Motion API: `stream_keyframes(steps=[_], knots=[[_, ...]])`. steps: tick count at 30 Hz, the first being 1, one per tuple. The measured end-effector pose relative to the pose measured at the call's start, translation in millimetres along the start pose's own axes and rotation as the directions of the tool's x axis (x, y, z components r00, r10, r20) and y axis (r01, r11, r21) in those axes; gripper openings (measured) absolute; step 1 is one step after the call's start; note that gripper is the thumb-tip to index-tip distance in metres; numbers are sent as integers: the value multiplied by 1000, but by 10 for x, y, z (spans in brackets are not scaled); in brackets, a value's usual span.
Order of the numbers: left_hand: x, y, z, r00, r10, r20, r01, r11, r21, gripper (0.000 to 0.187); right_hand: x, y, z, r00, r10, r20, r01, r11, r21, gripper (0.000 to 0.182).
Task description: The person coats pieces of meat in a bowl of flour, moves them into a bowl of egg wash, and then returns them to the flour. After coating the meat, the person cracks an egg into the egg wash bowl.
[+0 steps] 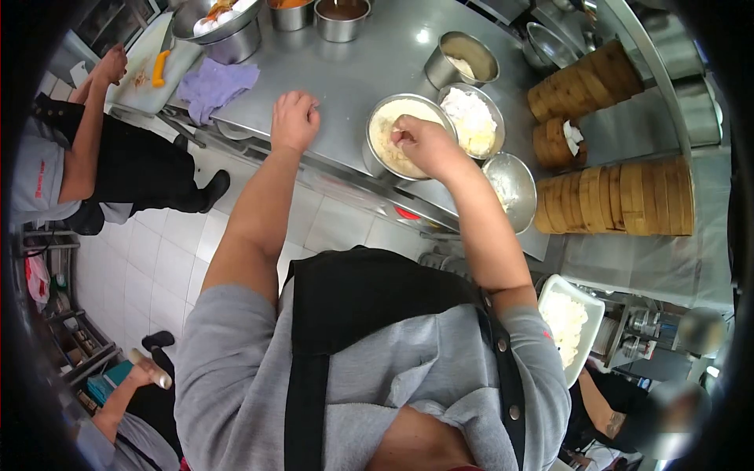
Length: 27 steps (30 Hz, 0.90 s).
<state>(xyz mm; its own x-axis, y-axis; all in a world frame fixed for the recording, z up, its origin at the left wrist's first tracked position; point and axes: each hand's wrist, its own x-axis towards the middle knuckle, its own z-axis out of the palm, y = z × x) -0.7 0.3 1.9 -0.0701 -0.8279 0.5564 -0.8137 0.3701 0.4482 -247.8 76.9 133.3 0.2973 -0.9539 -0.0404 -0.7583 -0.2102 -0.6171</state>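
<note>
My right hand [424,145] is over a round metal container of pale yellow powder [404,110], fingers pinched together at the powder; what they hold, if anything, is hidden. My left hand [295,122] rests near the front edge of the steel counter [345,86], its fingers curled, with nothing visible in it. Right of the powder container stand a bowl of white and yellowish food [469,118] and a metal bowl with white powder [510,184]. Behind them is a deeper metal pot [462,63] with some pale contents.
Bamboo steamers [616,200] are stacked at the right. A purple cloth [216,86], a cutting board [141,78] with an orange-handled knife [160,69], and metal pots lie left. A white tub [572,322] stands lower right. Other people are at left and lower right.
</note>
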Motion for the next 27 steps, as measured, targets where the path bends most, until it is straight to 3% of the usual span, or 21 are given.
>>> stream_keyframes(steps=[3,6,7,10,11,14,17,20,21,24,27], knots=[[-25,0,-6,1000,-17,7,17,1000,5,11,-134,-82,-259,998,45,-34,-32,949,314,10],[-12,11,-16,1000,-13,0,13,1000,-5,10,-142,-136,-406,999,-18,-41,19,999,41,15],[-10,15,-17,1000,-11,-5,11,1000,-11,10,-119,-77,-387,998,-43,34,42,998,50,18],[-9,2,-9,1000,-7,-1,7,1000,8,10,-84,32,-184,971,-185,154,216,953,-214,26],[-12,-3,-9,1000,-7,2,7,1000,8,10,-75,52,-131,970,-131,203,187,940,-284,37],[-16,-4,-4,1000,-6,11,6,1000,3,10,9,178,-50,970,-193,151,230,929,-291,40],[7,0,2,1000,-4,11,4,1000,4,9,90,187,-85,989,-129,79,148,932,-330,39],[-16,-10,-10,1000,-13,20,13,1000,18,9,77,18,-314,995,21,93,-15,998,-67,37],[-14,-5,-13,1000,-16,20,15,1000,14,9,113,81,-339,990,8,144,-6,1000,-10,36],[-8,-1,-2,1000,-17,27,17,1000,5,9,135,137,-238,974,142,178,-107,975,-195,34],[-1,10,-18,999,-23,34,23,1000,10,9,78,104,-300,998,21,-60,-42,925,-379,31]])
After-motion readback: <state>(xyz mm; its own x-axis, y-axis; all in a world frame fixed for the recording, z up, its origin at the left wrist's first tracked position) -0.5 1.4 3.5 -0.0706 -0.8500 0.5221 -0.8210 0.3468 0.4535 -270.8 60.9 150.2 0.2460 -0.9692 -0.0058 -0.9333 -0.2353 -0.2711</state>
